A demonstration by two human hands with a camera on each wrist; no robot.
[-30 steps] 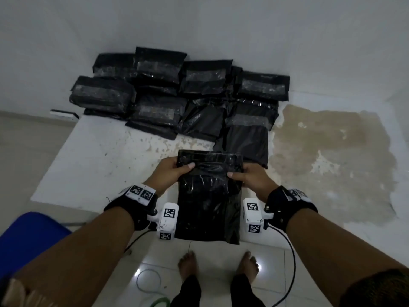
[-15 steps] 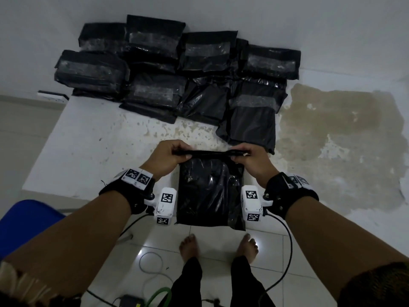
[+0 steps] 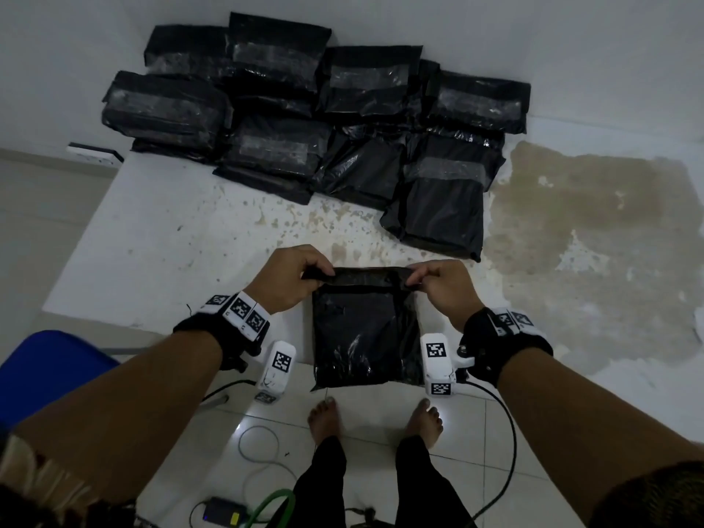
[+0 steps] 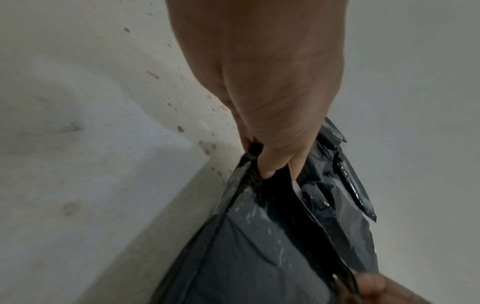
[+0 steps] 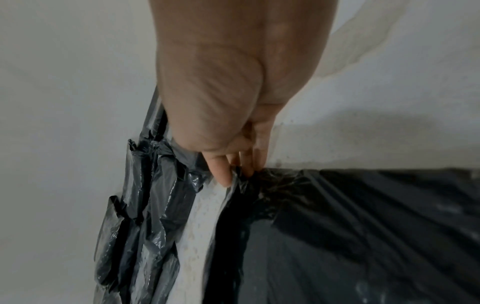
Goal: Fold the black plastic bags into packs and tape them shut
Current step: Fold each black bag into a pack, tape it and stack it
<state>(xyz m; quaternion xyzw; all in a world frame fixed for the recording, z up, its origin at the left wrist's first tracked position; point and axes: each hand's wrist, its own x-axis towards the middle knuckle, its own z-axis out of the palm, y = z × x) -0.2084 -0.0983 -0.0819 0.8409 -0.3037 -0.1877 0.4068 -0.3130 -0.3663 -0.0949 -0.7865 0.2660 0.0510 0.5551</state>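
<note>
A black plastic bag pack point(image 3: 365, 337) lies at the near edge of the white table point(image 3: 160, 245), its lower end hanging over the edge. My left hand point(image 3: 293, 276) pinches the top flap at its left corner, and my right hand point(image 3: 438, 280) pinches the right corner. The flap point(image 3: 365, 276) is turned over toward me along the top. In the left wrist view my thumb and fingers point(image 4: 270, 164) pinch the bag point(image 4: 259, 246) edge. In the right wrist view my fingers point(image 5: 233, 166) pinch crinkled black plastic point(image 5: 337, 226).
Several taped black packs point(image 3: 316, 120) are piled at the table's far side against the white wall. A brown stain point(image 3: 590, 222) covers the table's right part. A blue seat point(image 3: 49, 375) stands at lower left. Cables and a charger point(image 3: 224, 512) lie on the tiled floor by my bare feet.
Both hands have folded the bag's top edge over toward me, and the pack has come down from upright to the table's near edge.
</note>
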